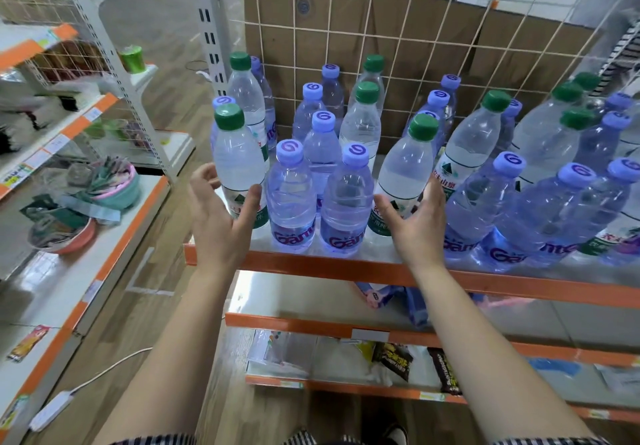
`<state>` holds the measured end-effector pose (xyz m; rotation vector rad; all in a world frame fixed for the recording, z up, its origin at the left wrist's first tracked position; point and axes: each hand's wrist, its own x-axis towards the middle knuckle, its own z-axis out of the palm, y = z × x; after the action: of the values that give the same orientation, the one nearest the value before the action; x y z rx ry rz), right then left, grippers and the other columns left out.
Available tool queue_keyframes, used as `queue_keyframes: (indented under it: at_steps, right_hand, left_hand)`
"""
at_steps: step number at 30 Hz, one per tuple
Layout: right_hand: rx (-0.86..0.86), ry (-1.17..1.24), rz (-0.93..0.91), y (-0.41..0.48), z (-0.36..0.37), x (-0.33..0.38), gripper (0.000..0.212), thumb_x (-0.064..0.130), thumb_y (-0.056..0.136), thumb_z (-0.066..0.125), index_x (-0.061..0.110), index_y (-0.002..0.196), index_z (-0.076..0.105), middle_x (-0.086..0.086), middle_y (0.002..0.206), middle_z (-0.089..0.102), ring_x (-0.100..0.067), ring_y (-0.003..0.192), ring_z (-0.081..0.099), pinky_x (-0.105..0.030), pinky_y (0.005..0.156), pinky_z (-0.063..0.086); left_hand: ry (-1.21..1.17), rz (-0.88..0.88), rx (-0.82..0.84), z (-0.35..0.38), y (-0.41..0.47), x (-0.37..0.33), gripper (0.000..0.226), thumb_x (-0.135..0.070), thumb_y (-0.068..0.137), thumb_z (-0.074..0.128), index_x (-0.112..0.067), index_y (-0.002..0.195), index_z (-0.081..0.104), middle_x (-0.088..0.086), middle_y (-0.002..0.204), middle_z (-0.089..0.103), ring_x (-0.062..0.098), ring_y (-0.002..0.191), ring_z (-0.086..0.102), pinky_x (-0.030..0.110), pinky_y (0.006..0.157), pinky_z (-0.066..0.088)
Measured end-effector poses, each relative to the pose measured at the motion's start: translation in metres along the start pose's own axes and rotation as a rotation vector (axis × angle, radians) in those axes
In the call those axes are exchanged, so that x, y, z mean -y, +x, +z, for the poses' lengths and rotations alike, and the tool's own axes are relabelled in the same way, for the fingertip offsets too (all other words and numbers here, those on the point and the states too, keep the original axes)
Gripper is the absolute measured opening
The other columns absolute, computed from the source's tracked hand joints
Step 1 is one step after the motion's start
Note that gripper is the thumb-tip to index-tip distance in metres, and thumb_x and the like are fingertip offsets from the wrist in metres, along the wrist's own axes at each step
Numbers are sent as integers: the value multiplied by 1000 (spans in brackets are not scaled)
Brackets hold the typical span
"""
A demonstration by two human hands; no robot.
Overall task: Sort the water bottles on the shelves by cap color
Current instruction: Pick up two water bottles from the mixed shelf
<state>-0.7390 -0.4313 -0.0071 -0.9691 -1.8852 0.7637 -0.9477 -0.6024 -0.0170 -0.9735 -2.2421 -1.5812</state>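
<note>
Left hand [221, 217], right hand [417, 217] spread, flanking bottles [291, 198]

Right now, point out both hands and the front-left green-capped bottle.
left hand [218, 226]: head view, back of the hand.
right hand [417, 228]: head view, back of the hand.
front-left green-capped bottle [239, 160]: head view, clear body below the cap.

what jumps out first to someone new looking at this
Water bottles with green and purple caps mixed together crowd the orange-edged shelf. Two bare hands reach in at its front: the left hand spread around the corner green-capped bottle, the right hand beside the middle green-capped bottle.
</note>
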Motion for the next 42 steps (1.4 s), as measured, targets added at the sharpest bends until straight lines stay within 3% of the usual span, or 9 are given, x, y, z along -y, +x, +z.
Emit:
queue_keyframes:
  at_steps: [4,8,12,19,22,26,30,37,42]
  right_hand:
    - [-1,66,-11,0,-2,1,67,32,81,79,12,134,43,1,125,54,-16,118,52,-24,95,40]
    - [20,147,-23,-7,-3,4,61,38,83,75,29,132,39,8,122,58,-10,113,57,-23,94,46]
    - [38,230,-33,-15,-5,8,60,40,86,73,41,132,35,-2,133,57,-22,123,55,-48,104,44]
    - [57,355,-70,-24,-33,11,68,47,86,69,28,141,35,-8,137,51,-25,129,50,-52,107,42]
    - [91,450,-74,-35,-55,13,66,42,87,69,29,141,35,-8,137,54,-24,126,55,-53,104,45]
    - [52,478,-62,-49,-99,4,66,44,86,68,21,139,37,-1,126,62,-18,114,63,-44,95,53]
    - [-26,451,-76,-56,-174,-21,63,47,85,66,19,135,42,2,114,67,-18,101,68,-32,79,57]
    - [-150,339,-59,-63,-340,-105,65,38,85,62,1,135,43,-3,118,66,-14,110,64,-28,92,51]
    - [-297,209,19,-70,-434,-156,51,40,88,60,12,129,47,13,118,64,-4,111,61,-21,90,46]
  left_hand:
    - [-103,-12,37,6,7,7,70,-58,85,54,-12,136,40,-4,121,48,21,108,53,31,84,43]
    - [-105,19,41,6,11,9,68,-56,88,51,-10,137,41,7,124,54,15,102,51,15,78,34]
    - [-87,53,17,-4,0,8,67,-53,90,51,-4,134,40,10,121,53,17,101,51,19,77,33]
    - [-131,99,-100,-27,-25,-31,56,-59,92,50,-13,123,43,14,109,60,28,93,59,36,73,47]
    - [-135,80,-68,-24,-45,-64,56,-65,87,52,-20,118,47,-6,100,64,16,86,61,31,70,46]
    - [-179,81,43,6,-77,-116,50,-56,84,56,-18,117,52,-38,92,60,-17,79,57,2,64,37]
    - [-278,101,155,56,-116,-179,45,-53,84,54,-20,115,53,-40,96,59,-17,83,57,1,67,37]
    - [-416,139,363,174,-197,-304,47,-57,83,54,-22,113,51,-35,94,61,-15,88,58,2,68,38]
    - [-498,164,531,249,-257,-381,41,-58,86,53,-27,112,46,-30,85,60,-19,80,55,3,65,38]
